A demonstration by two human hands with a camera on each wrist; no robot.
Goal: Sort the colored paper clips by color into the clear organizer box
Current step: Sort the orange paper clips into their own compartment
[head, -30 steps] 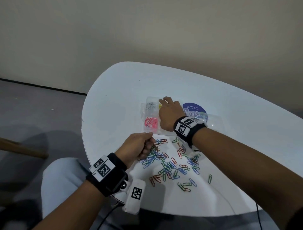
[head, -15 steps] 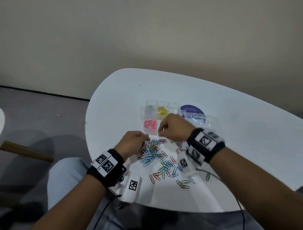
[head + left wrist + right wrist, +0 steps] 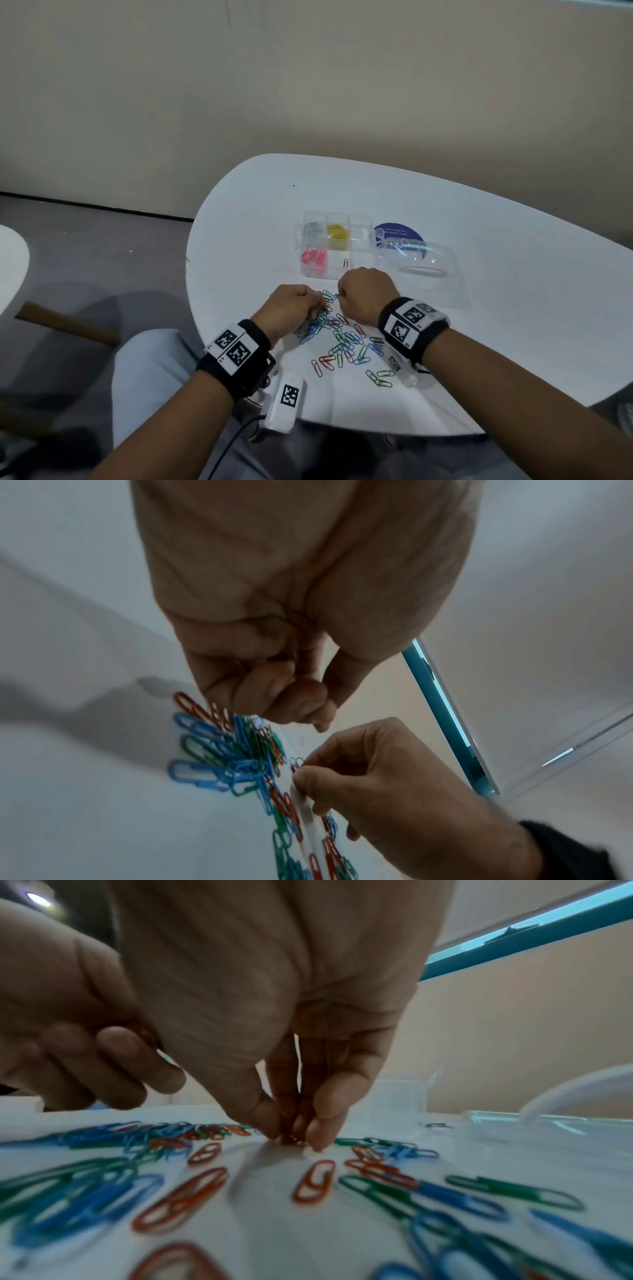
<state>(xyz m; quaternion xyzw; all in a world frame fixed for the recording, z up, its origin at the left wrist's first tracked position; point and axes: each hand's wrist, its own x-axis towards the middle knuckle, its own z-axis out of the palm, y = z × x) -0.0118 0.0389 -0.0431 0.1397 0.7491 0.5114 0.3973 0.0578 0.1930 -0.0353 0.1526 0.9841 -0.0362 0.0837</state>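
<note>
The clear organizer box (image 3: pixel 358 219) stands on the white table, holding grey clips (image 3: pixel 313 229), yellow clips (image 3: pixel 337 233), pink clips (image 3: pixel 313 257) and one red clip (image 3: pixel 346 263) in separate compartments. A loose pile of red, blue and green clips (image 3: pixel 342 339) (image 3: pixel 205 1191) lies in front of it. At the pile's far edge my right hand (image 3: pixel 339 295) (image 3: pixel 291 1135) pinches a red clip (image 3: pixel 297 762) (image 3: pixel 287 1123) down at the table top. My left hand (image 3: pixel 310 305) (image 3: pixel 301 712) hovers beside it with curled fingers; no clip shows in it.
The box's clear lid (image 3: pixel 423 257) lies open to the right, over a round blue sticker (image 3: pixel 399 233). The table's curved edge (image 3: pixel 191 284) runs close on the left, with my knee (image 3: pixel 147 370) below it. A wooden bar (image 3: pixel 65 322) sticks out over the grey floor.
My right hand has drawn back from the organizer box to the pile and now pinches a red clip. The left hand has stayed curled at the pile's left side.
</note>
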